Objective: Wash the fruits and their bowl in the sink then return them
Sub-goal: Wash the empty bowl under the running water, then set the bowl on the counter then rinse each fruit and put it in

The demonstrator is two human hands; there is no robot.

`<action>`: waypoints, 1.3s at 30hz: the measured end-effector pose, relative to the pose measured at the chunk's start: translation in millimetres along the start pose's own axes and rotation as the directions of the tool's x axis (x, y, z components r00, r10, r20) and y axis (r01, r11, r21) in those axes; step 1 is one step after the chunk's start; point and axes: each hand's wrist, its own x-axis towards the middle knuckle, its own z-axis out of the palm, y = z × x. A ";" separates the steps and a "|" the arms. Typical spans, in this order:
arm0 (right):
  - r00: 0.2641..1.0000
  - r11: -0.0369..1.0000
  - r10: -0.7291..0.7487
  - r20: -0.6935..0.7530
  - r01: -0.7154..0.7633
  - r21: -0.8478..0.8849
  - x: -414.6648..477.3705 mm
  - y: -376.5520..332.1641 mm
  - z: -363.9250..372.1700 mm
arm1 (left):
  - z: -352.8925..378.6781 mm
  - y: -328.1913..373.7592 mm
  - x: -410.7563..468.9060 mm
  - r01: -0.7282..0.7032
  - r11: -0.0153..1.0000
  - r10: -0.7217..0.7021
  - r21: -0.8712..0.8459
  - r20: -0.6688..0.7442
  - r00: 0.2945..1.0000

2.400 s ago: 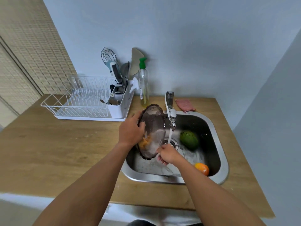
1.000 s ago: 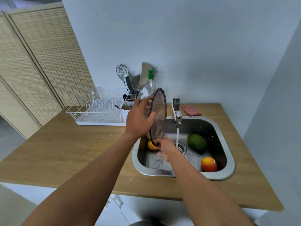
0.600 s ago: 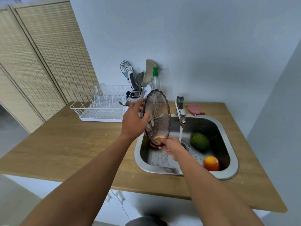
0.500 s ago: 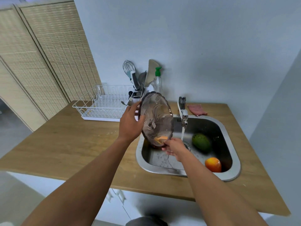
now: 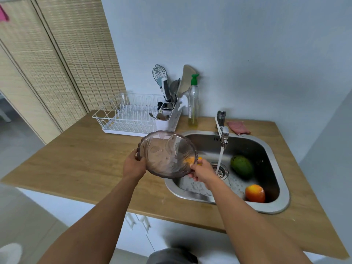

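Person, head view: left hand (image 5: 133, 166) and right hand (image 5: 202, 171) bare; both forearms (image 5: 99, 216) bare along all their visible length, from wrist to the frame's lower edge; between them at the bottom edge a rounded patch of dark grey cloth (image 5: 171, 256), garment unidentifiable.

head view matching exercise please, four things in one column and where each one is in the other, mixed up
1. smoky clear glass bowl
2. green oval fruit
3. pink folded cloth
4. clear soap bottle with green pump

A. standing upright left of the tap
B. lying flat on the wooden counter, right of the tap
C. held by the left hand and right hand
D. lying in the steel sink

Pairs: 1-C, 2-D, 3-B, 4-A
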 end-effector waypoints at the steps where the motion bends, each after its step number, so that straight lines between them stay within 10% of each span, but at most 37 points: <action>1: 1.000 1.000 -0.009 0.005 0.009 -0.010 0.1 -0.6 6.3 | -3.0 -5.6 1.5 0.037 0.999 -0.037 -0.022 -0.002 0.999; 24: 0.989 0.997 0.071 0.126 -0.065 -0.049 18.2 -16.9 103.8 | -53.1 -71.8 36.5 0.391 0.846 -0.460 -0.363 -0.123 0.880; 32: 0.986 0.998 0.068 0.149 -0.067 -0.014 9.9 -21.9 102.0 | -53.3 -42.2 16.7 0.291 0.935 -0.226 0.203 -0.292 0.929; 39: 0.999 1.000 0.002 -0.041 -0.001 0.031 12.6 -18.2 40.5 | 13.6 12.0 -11.4 -0.278 0.801 0.345 0.531 -0.029 0.938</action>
